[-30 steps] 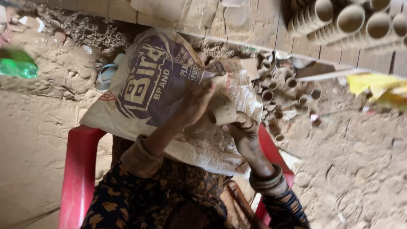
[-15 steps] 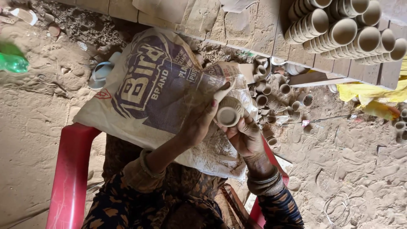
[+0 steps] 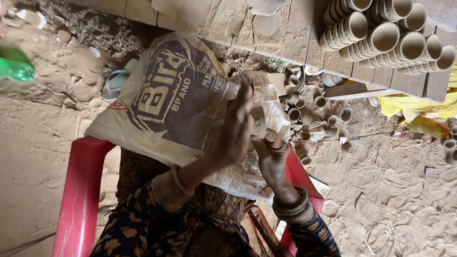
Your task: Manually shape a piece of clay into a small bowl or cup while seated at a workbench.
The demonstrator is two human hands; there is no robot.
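A small pale clay cup (image 3: pixel 258 123) sits between the two hands, just above the person's lap and over a large printed woven plastic sack (image 3: pixel 176 100) spread across the knees. The left hand (image 3: pixel 235 131) lies flat against the cup's near side, fingers straight and pointing upward, covering most of it; its grip is a pressing palm rather than a closed fist. The right hand (image 3: pixel 272 154) comes up from below with the thumb and fingertips on the cup's lower edge, a narrow grip holding the cup from underneath. Both wrists carry bangles, and the sleeves are dark cloth with an orange leaf pattern.

The sack hangs over the lap and over the red plastic chair (image 3: pixel 78 190) on which the person sits, whose arm shows at the left and another part at the right beside the right wrist.

Just beyond the hands, a loose heap of small unfired clay cups (image 3: pixel 309 114) lies on the sandy ground (image 3: pixel 404 190), some on their sides, some mouth up. Further off, at the upper right, long nested rows of brown clay cups (image 3: pixel 385 33) rest on a brick ledge (image 3: pixel 295 33). A yellow cloth (image 3: pixel 419 107) lies to the right, below those rows. A green plastic bottle (image 3: pixel 16 69) lies on the sand at the far left.
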